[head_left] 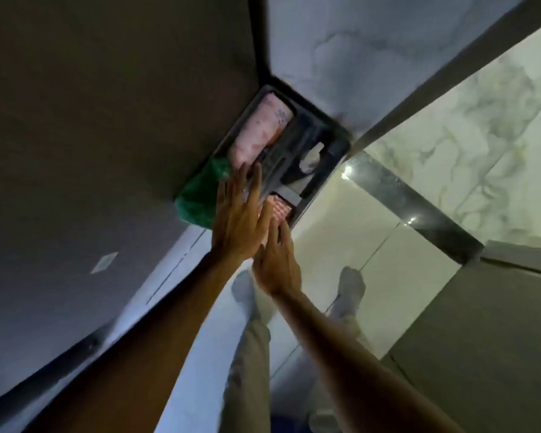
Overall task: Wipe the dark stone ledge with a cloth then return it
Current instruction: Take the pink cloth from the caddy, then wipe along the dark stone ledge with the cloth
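Note:
A black tray [338,132] sits in the corner below a dark slab. In it lie a pink patterned roll [260,129] and a small white item [310,157]. A pink checked cloth [280,207] rests at the tray's near end. A green bag [197,198] hangs at the tray's left side. My left hand [241,214] reaches flat over the tray's near edge, fingers spread, touching the roll's end. My right hand [275,260] is just below it, fingers extended toward the checked cloth. Neither hand visibly grips anything. A dark polished stone ledge [413,207] runs to the right of the tray.
A large dark panel [107,120] fills the left. Marble-patterned wall tiles [481,151] are on the right, pale floor tiles [356,245] below. My legs and grey shoes [350,282] stand on the floor. A grey surface [481,339] lies at the lower right.

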